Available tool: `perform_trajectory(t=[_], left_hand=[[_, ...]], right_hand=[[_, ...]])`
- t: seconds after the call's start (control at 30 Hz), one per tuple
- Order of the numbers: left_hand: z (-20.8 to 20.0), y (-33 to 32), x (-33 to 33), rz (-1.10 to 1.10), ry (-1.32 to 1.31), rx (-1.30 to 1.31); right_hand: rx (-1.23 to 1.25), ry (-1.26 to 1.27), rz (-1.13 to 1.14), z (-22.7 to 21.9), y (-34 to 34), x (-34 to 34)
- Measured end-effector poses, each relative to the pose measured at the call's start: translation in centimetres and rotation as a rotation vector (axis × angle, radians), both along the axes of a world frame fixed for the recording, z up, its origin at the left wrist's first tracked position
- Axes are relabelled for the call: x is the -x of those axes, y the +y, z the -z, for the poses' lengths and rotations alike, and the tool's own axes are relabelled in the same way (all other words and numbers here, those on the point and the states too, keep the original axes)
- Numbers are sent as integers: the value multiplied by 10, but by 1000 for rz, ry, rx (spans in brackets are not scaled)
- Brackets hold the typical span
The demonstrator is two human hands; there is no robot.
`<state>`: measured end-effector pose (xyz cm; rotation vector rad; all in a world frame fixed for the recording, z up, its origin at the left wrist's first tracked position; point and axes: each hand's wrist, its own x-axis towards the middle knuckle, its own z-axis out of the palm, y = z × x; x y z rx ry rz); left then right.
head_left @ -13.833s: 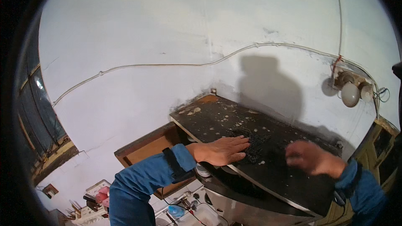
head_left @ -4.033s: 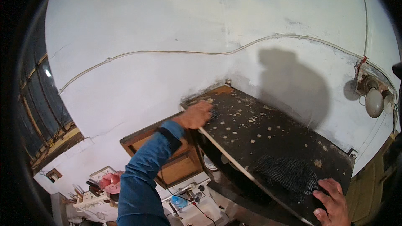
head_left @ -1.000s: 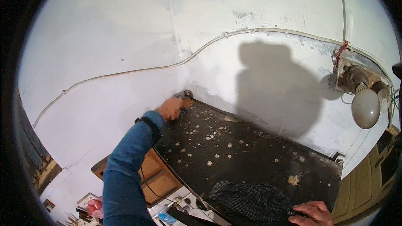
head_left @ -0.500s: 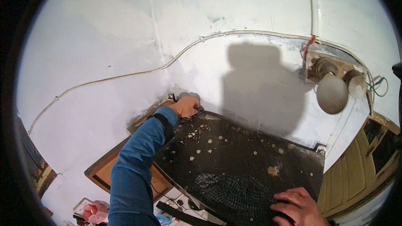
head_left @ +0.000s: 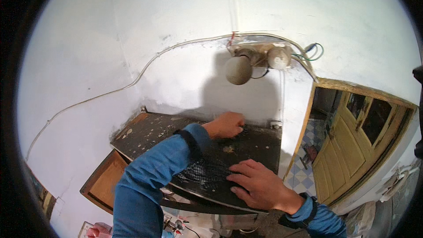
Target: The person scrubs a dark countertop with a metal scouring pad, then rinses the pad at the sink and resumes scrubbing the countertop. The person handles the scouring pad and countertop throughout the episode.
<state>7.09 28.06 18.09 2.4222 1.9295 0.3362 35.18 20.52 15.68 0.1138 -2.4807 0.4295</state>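
A dark, flecked board (head_left: 145,132), like the top of a cabinet or shelf, sits in the corner against the white wall. My left hand (head_left: 225,125) reaches across it to the back part, its fingers curled and slightly blurred; whatever they may hold is hidden beneath them. Near the front edge, my right hand (head_left: 260,187) rests on the board with fingers apart and nothing visible in its grip. Between my left forearm and the right fingers lies a dark checked cloth (head_left: 202,172), partly covered by the forearm. Pale specks and a brownish patch (head_left: 228,149) mark the board.
A round bulb (head_left: 239,70) and its fixture are on the wall above the board. A cable (head_left: 132,83) runs along the wall. To the right is an open yellowish door (head_left: 339,154) onto a tiled floor. A wooden panel (head_left: 105,178) juts out at the left.
My view has turned right, bringing in the doorway. My left hand has moved from the board's far left corner rightward along its back. My right hand remains near the front edge.
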Motion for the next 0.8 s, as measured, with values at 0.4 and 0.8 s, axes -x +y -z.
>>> perform_trajectory(t=[0.4, 0.8], left_hand=[[4, 35, -73, 76, -52, -153], [7, 32, -131, 318, 184, -256]], right_hand=[[2, -11, 14, 11, 4, -2], [-15, 75, -13, 18, 9, 4]])
